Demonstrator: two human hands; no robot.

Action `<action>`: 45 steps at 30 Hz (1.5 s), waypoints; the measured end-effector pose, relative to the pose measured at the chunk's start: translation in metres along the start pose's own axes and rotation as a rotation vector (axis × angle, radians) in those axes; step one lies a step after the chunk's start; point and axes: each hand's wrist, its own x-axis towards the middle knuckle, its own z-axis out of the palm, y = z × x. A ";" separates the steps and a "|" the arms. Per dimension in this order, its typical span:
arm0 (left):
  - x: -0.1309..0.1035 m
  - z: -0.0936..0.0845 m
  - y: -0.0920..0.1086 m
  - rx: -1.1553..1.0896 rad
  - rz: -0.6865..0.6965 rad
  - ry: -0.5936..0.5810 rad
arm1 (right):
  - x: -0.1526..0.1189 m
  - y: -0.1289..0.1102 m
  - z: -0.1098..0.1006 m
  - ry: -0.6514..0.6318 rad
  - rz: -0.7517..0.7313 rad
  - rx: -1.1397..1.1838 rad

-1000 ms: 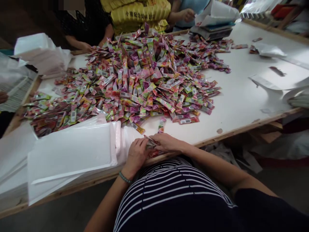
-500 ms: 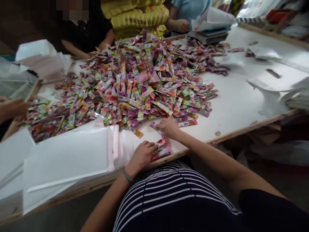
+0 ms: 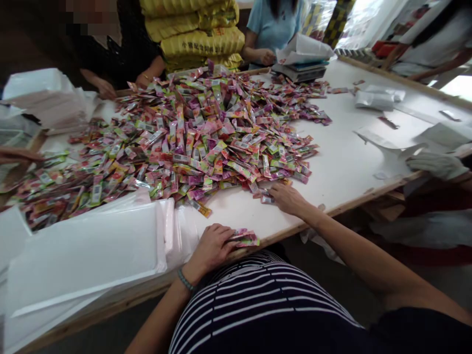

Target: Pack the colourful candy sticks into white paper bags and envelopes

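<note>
My left hand (image 3: 215, 243), a braided bracelet on its wrist, is closed around a small bunch of colourful stick packets (image 3: 248, 239) at the table's front edge. Farther forward and to the right, my right hand (image 3: 286, 197) has its fingers curled on a few packets (image 3: 266, 196) lying at the front rim of the heap. That large heap of pink, green and purple packets (image 3: 206, 142) spreads over the white tabletop. How many packets are under my right fingers is hidden.
White padded mailers (image 3: 88, 250) lie in a stack to the left, and another white stack (image 3: 47, 98) stands behind. A scale (image 3: 300, 71) sits at the back. Several people work around the table; a gloved hand (image 3: 437, 164) rests at right. Yellow sacks (image 3: 202, 46) are piled beyond.
My right hand has moved away from my left hand, to the right. The bunch by my left hand looks more tightly gathered. The whole view has shifted slightly.
</note>
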 end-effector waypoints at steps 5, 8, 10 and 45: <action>0.005 -0.011 -0.004 0.080 -0.429 0.321 | -0.024 -0.008 0.021 -0.025 -0.124 0.099; 0.026 -0.022 -0.013 0.295 -0.822 0.313 | -0.023 -0.034 0.027 0.015 -0.210 0.199; 0.038 -0.026 -0.019 0.385 -0.880 0.227 | -0.015 -0.057 0.026 0.034 -0.328 0.244; 0.003 -0.018 -0.019 0.171 -0.358 0.227 | 0.037 -0.101 0.014 0.100 -0.363 0.290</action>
